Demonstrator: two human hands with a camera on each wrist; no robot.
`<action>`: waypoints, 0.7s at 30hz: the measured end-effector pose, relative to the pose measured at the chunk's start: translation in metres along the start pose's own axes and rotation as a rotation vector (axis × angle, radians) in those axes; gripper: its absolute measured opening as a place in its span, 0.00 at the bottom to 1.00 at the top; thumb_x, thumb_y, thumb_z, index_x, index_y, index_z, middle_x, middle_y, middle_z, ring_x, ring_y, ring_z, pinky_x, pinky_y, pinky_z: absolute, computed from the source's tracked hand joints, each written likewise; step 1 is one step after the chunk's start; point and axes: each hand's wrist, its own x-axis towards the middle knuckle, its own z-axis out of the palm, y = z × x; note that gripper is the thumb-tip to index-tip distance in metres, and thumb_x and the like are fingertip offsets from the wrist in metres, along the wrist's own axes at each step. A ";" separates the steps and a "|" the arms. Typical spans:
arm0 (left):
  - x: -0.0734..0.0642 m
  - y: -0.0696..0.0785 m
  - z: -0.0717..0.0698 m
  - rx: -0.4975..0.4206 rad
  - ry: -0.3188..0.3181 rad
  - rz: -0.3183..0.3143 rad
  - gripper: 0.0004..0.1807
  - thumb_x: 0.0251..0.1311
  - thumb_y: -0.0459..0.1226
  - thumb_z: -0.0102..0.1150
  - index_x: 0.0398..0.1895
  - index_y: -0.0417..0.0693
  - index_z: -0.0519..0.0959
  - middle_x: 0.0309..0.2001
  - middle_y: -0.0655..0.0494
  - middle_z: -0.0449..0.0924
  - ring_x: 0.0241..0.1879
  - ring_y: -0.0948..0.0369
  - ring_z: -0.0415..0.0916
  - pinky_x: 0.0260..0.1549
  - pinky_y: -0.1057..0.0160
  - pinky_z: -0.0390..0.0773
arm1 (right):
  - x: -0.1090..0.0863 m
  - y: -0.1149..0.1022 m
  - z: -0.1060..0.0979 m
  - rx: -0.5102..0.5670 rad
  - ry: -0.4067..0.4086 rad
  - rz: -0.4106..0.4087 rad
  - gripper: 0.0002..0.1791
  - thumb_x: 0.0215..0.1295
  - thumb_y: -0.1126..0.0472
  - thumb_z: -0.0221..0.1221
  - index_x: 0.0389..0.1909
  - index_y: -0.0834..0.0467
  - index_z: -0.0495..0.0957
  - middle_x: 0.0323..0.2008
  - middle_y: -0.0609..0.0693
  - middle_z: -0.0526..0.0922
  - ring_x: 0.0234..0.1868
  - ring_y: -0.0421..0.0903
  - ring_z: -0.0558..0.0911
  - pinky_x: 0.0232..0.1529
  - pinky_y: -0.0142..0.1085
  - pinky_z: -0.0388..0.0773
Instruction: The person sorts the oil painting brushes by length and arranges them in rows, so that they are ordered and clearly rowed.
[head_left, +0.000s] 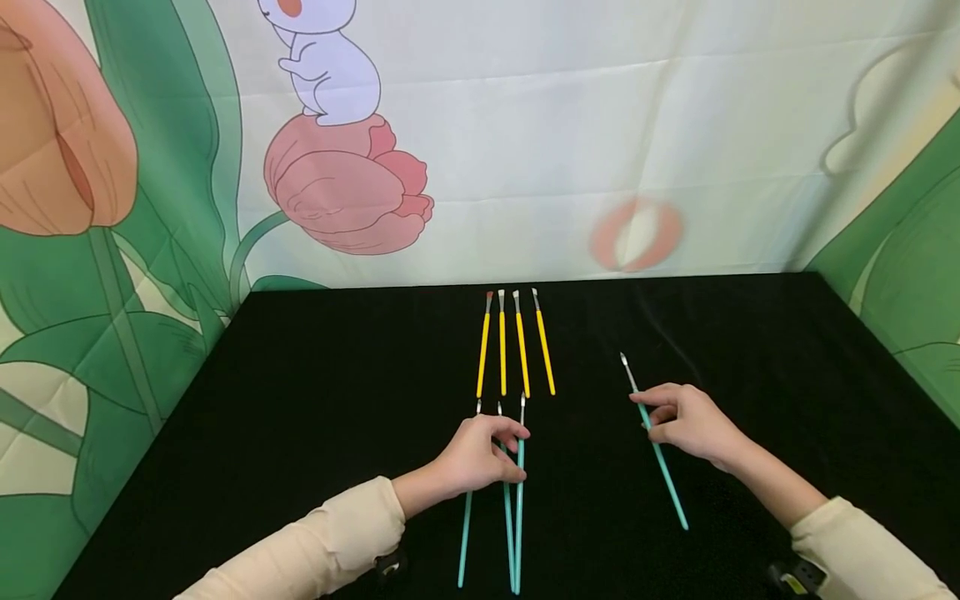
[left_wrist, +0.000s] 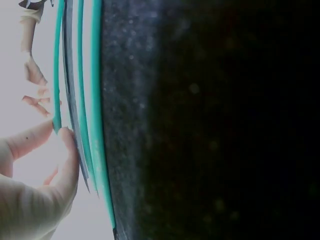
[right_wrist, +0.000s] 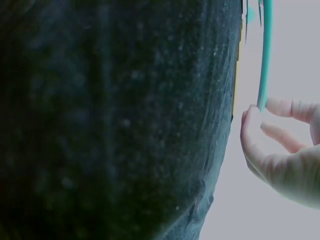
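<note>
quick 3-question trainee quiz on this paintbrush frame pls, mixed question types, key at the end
1. How many yellow brushes lie in the row at the far side of the black table?
2. True or false: the right hand holds a yellow brush.
3. Which hand rests on the group of three teal brushes? A) left hand B) right hand C) neither

Key
1. Four, side by side, bristles pointing away from the person.
2. False. Its fingers pinch the single teal brush, which is apart from the others.
3. A. The left hand lies across the three teal brushes near their bristle ends.
</note>
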 end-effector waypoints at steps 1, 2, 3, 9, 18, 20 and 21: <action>0.001 0.000 0.001 0.000 -0.001 -0.002 0.24 0.44 0.23 0.63 0.49 0.33 0.73 0.37 0.49 0.72 0.29 0.58 0.80 0.28 0.66 0.78 | 0.000 0.000 0.000 -0.001 0.000 -0.004 0.29 0.47 0.74 0.57 0.55 0.72 0.68 0.51 0.67 0.67 0.40 0.53 0.77 0.34 0.39 0.77; 0.002 0.000 0.001 0.002 -0.002 -0.004 0.24 0.44 0.23 0.64 0.49 0.33 0.73 0.37 0.49 0.72 0.28 0.59 0.80 0.28 0.66 0.78 | 0.000 -0.001 0.000 0.000 0.000 -0.007 0.29 0.47 0.74 0.57 0.55 0.72 0.68 0.52 0.67 0.67 0.40 0.53 0.77 0.34 0.39 0.77; 0.002 0.000 0.002 0.006 -0.003 -0.008 0.24 0.44 0.23 0.64 0.49 0.33 0.73 0.36 0.49 0.72 0.28 0.59 0.80 0.27 0.66 0.78 | 0.000 -0.001 0.001 -0.001 0.000 -0.011 0.29 0.47 0.74 0.57 0.55 0.72 0.68 0.52 0.67 0.67 0.40 0.53 0.77 0.34 0.39 0.77; 0.006 0.000 0.003 0.066 0.000 -0.025 0.23 0.43 0.24 0.65 0.47 0.34 0.75 0.35 0.51 0.72 0.24 0.61 0.79 0.25 0.66 0.78 | 0.000 -0.004 0.003 0.024 -0.016 -0.023 0.28 0.48 0.74 0.57 0.55 0.72 0.68 0.52 0.68 0.67 0.40 0.53 0.77 0.35 0.39 0.78; 0.010 -0.001 0.006 0.117 -0.011 -0.016 0.22 0.42 0.24 0.65 0.45 0.33 0.75 0.33 0.50 0.72 0.23 0.61 0.78 0.23 0.67 0.78 | -0.004 -0.014 0.017 0.088 -0.099 -0.050 0.28 0.48 0.74 0.59 0.54 0.73 0.68 0.50 0.66 0.69 0.38 0.52 0.78 0.35 0.39 0.77; 0.010 0.000 0.007 0.135 -0.014 -0.010 0.22 0.42 0.24 0.65 0.45 0.33 0.74 0.33 0.50 0.72 0.23 0.61 0.78 0.23 0.68 0.77 | -0.004 -0.015 0.021 0.100 -0.127 -0.060 0.28 0.48 0.73 0.59 0.54 0.73 0.68 0.50 0.66 0.70 0.38 0.52 0.78 0.35 0.39 0.77; 0.010 0.001 0.007 0.145 -0.015 -0.005 0.22 0.42 0.25 0.66 0.45 0.33 0.74 0.33 0.50 0.72 0.23 0.62 0.78 0.22 0.68 0.77 | -0.004 -0.016 0.023 0.105 -0.138 -0.063 0.28 0.48 0.73 0.59 0.54 0.73 0.68 0.49 0.66 0.70 0.38 0.52 0.78 0.35 0.39 0.77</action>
